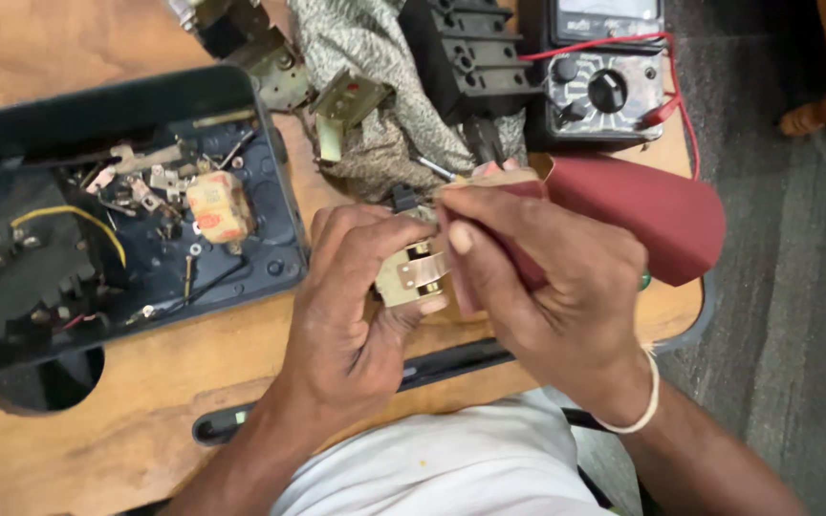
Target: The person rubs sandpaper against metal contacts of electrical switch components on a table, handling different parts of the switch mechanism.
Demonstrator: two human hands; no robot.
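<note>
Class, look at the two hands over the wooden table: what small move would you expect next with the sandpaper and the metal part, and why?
Probably another short rubbing stroke. The left hand grips the small metal contact part, its copper-coloured strip facing up, and the right hand presses a folded piece of red sandpaper against it, so rubbing along the strip seems the likeliest move.

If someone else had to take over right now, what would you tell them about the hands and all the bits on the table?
Left hand: grips a small metal contact part.
Right hand: presses a folded strip of dark red abrasive paper against that part.
Open black casing, left on the wooden table, holds loose metal pieces and a paper-wrapped coil.
Multimeter sits at the far edge.
Done: casing opened, part out.
Left: how clean the part is cannot be told.
</note>
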